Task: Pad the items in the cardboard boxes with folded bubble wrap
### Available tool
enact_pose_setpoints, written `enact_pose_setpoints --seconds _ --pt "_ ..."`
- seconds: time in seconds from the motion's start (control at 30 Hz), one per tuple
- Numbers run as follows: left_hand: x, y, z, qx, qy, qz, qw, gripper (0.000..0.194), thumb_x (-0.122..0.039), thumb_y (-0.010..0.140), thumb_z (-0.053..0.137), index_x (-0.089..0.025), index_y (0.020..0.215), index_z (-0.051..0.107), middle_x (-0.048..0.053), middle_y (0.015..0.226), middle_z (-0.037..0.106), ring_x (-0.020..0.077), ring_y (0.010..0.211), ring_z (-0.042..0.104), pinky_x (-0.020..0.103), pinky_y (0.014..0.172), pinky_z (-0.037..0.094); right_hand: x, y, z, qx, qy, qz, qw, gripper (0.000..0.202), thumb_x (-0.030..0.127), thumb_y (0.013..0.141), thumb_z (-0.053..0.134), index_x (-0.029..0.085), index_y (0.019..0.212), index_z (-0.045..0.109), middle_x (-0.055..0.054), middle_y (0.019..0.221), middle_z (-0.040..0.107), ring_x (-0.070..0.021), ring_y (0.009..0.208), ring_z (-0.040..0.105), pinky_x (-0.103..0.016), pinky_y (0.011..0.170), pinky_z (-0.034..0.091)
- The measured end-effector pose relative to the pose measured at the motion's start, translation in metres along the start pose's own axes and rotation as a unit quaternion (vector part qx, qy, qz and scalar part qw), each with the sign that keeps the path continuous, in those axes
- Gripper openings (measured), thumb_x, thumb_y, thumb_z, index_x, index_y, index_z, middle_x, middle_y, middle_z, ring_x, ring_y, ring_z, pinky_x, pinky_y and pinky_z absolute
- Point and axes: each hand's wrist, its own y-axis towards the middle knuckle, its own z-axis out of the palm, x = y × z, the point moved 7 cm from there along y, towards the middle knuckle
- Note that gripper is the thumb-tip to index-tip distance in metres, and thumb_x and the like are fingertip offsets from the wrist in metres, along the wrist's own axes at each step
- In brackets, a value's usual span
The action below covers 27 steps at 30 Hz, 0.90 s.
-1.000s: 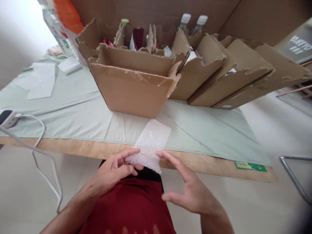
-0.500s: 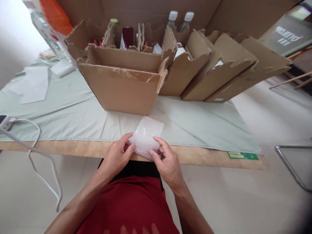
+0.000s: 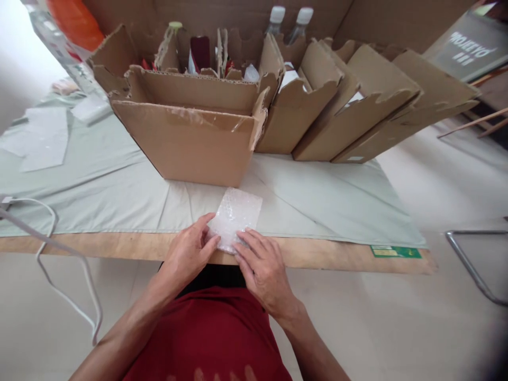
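Note:
A small piece of bubble wrap (image 3: 237,207), perhaps a bag, lies at the front edge of the table, its far end on the cloth. My left hand (image 3: 192,244) pinches its near left side between thumb and fingers. Over its near right part rests my right hand (image 3: 262,264), fingers stretched out and pressing on the surface. The fingertips hide part of the near edge. Whether anything is inside the wrap, I cannot tell.
Behind stand several cardboard bins (image 3: 186,140) holding packets and bottles. White sheets (image 3: 47,137) lie at the left on the green cloth (image 3: 317,201). A white cable (image 3: 55,243) hangs over the front edge. A metal tube frame (image 3: 472,264) stands at the right.
My right hand has gone from gripping the right side of the bubble wrap to lying flat across its near part. The wrap lies flatter. My left hand stays at its left side.

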Motion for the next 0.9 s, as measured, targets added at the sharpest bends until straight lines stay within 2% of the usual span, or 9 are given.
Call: enact_pose_setpoints --seconds 0.07,0.13,0.2,0.27,0.43,0.53,0.7,0.83,0.9 --pt "-0.006 -0.011 -0.011 -0.051 0.011 0.071 0.996 0.048 -0.034 0.095 0.058 -0.016 0.14 0.055 0.014 0.121 0.067 0.0171 0.076 0.066 0.035 0.073 0.057 -0.003 0.002 -0.002 -0.022 0.017 -0.002 1.0 0.019 0.01 0.099 0.056 0.018 0.11 0.069 -0.009 0.116 0.079 -0.0271 0.115 0.071 -0.045 0.093 0.053" --pt "-0.016 -0.024 -0.018 -0.077 0.037 0.162 0.983 0.049 -0.032 0.095 0.063 -0.018 0.142 0.054 0.02 0.15 0.051 0.0249 0.112 0.065 0.042 0.094 0.057 -0.004 0.004 -0.007 -0.031 0.049 0.0 0.998 0.02 0.009 0.1 0.055 0.018 0.11 0.069 -0.008 0.108 0.08 -0.0242 0.106 0.073 -0.042 0.09 0.054" --pt "-0.025 -0.033 -0.018 -0.061 0.058 0.235 0.968 0.047 -0.024 0.095 0.063 -0.02 0.142 0.054 0.017 0.153 0.051 0.0295 0.136 0.052 0.047 0.109 0.049 -0.007 0.006 -0.011 -0.02 0.093 0.018 0.995 0.02 0.01 0.1 0.054 0.019 0.109 0.069 -0.007 0.102 0.08 -0.0215 0.097 0.074 -0.04 0.086 0.056" --pt "-0.029 -0.034 -0.016 -0.051 0.056 0.264 0.962 0.039 -0.016 0.098 0.058 -0.02 0.136 0.058 0.013 0.132 0.067 0.0263 0.13 0.056 0.044 0.107 0.051 -0.011 0.009 -0.011 -0.002 0.134 0.05 0.99 0.019 0.013 0.102 0.054 0.021 0.107 0.07 -0.005 0.098 0.079 -0.0195 0.091 0.073 -0.037 0.083 0.058" --pt "-0.017 -0.007 -0.008 -0.071 0.03 0.173 0.982 0.027 -0.02 0.099 0.056 -0.015 0.123 0.067 0.005 0.086 0.073 0.0201 0.08 0.067 0.035 0.076 0.057 -0.023 0.012 -0.018 -0.041 0.121 0.108 0.986 0.017 0.019 0.102 0.057 0.022 0.114 0.069 -0.008 0.107 0.077 -0.0214 0.101 0.072 -0.037 0.089 0.058" --pt "-0.013 0.007 -0.003 -0.066 0.033 0.131 0.989 0.03 -0.022 0.096 0.057 -0.015 0.124 0.068 0.006 0.088 0.073 0.0205 0.078 0.067 0.034 0.073 0.056 -0.018 0.009 -0.031 -0.113 0.026 0.069 0.991 0.021 0.02 0.097 0.064 0.02 0.119 0.067 -0.013 0.121 0.071 -0.0266 0.112 0.067 -0.044 0.094 0.055" --pt "-0.014 0.016 -0.002 -0.075 0.05 0.093 0.992 0.033 -0.025 0.093 0.057 -0.018 0.123 0.069 0.006 0.095 0.069 0.0174 0.07 0.063 0.033 0.07 0.054 -0.012 0.011 -0.009 -0.019 -0.024 -0.008 0.999 0.022 0.02 0.095 0.067 0.021 0.117 0.069 -0.009 0.12 0.076 -0.0298 0.117 0.066 -0.046 0.096 0.05" --pt "-0.006 -0.001 -0.015 -0.131 -0.095 0.023 0.987 0.034 -0.036 0.09 0.064 -0.019 0.12 0.067 0.005 0.097 0.068 0.0154 0.072 0.063 0.031 0.068 0.055 -0.025 0.015 -0.005 -0.053 0.006 0.044 0.998 0.019 0.019 0.099 0.061 0.022 0.115 0.071 -0.006 0.104 0.08 -0.0272 0.109 0.07 -0.045 0.093 0.051" --pt "0.002 -0.014 -0.011 -0.102 -0.22 -0.053 0.969 0.036 -0.041 0.091 0.066 -0.018 0.12 0.066 0.005 0.095 0.07 0.0164 0.075 0.067 0.03 0.067 0.056 -0.03 0.014 -0.009 -0.072 0.058 0.103 0.99 0.018 0.023 0.1 0.061 0.023 0.115 0.072 -0.007 0.102 0.079 -0.0248 0.102 0.072 -0.042 0.09 0.055"
